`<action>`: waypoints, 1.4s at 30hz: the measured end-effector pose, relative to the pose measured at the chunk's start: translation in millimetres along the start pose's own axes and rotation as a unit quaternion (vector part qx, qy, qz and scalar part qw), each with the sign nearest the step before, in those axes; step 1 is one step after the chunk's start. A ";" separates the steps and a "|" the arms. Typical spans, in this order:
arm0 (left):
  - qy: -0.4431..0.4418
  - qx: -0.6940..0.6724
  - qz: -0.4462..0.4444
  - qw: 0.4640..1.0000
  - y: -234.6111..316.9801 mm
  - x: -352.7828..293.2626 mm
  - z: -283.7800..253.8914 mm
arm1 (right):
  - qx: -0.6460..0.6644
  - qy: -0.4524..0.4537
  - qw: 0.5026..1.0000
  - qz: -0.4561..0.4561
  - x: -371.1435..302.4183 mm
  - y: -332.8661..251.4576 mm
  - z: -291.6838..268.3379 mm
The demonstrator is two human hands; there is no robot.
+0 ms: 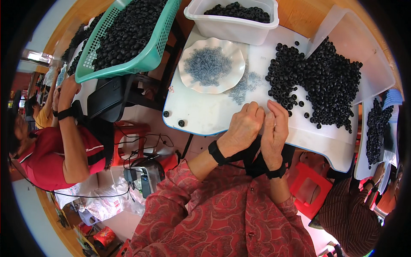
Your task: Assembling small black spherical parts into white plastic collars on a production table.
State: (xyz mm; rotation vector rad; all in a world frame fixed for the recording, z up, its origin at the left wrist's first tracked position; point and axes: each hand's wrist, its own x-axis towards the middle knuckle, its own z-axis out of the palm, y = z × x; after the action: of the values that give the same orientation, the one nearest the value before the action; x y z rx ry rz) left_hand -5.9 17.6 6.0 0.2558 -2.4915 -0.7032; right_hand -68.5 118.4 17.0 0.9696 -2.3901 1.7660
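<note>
My left hand [245, 128] and my right hand [275, 133] meet over the front edge of the white table [197, 113]. The left fingers are curled closed, and the right thumb and fingers are bent together beside them. Whatever they hold is too small or hidden to make out. Just beyond the right hand lies a loose pile of small black ring-shaped parts [336, 88]. A white wavy-rimmed plate [187, 81] beyond the left hand bears many tiny translucent grey pieces [207, 64]. More grey pieces [239, 92] are spilled beside it.
A white tub [235, 32] of black parts stands at the back. A clear plastic bin [372, 64] lies tipped behind the pile. At left is a green basket [147, 60] full of black parts. Co-workers sit on both sides; a red stool [310, 188] stands at right.
</note>
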 end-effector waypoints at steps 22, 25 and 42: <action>0.009 -0.036 0.019 0.999 -1.5 -2.3 3.6 | 0.055 -0.009 0.998 -0.022 6.5 1.9 8.8; -0.015 0.011 0.008 1.000 3.7 0.7 1.2 | -0.037 0.009 0.998 -0.042 4.0 14.2 -7.4; 0.024 -0.042 -0.066 0.997 -0.9 -0.5 1.5 | -0.146 -0.022 0.986 -0.073 -2.1 15.7 -4.3</action>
State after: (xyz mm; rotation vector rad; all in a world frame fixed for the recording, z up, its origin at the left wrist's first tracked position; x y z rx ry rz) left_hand -6.3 17.6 4.2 0.4046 -2.4092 -0.8432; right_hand -75.9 125.8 4.3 1.1187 -2.4382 1.3131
